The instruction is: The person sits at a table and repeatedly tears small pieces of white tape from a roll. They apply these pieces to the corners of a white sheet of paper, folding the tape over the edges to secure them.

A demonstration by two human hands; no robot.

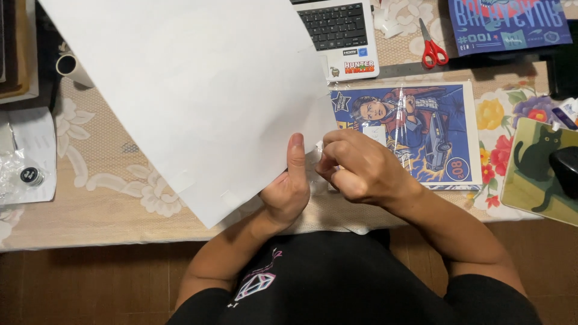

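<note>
My left hand (288, 188) grips the lower right edge of a large white sheet (198, 90), thumb on top, holding it tilted above the table. My right hand (360, 168) is curled right beside it, its fingertips pinched at the sheet's edge near the left thumb; what they pinch is too small to tell. Under the right hand lies a colourful illustrated print in a clear plastic sleeve (433, 129), partly covered by the hand and the sheet.
A laptop (340, 33) sits at the back, red-handled scissors (432, 45) to its right, and a blue poster (512, 24) beyond. A cat-picture mouse pad (536, 171) with a black mouse (565, 168) lies far right. A floral lace tablecloth (102, 168) covers the table; a paper roll (72, 67) lies left.
</note>
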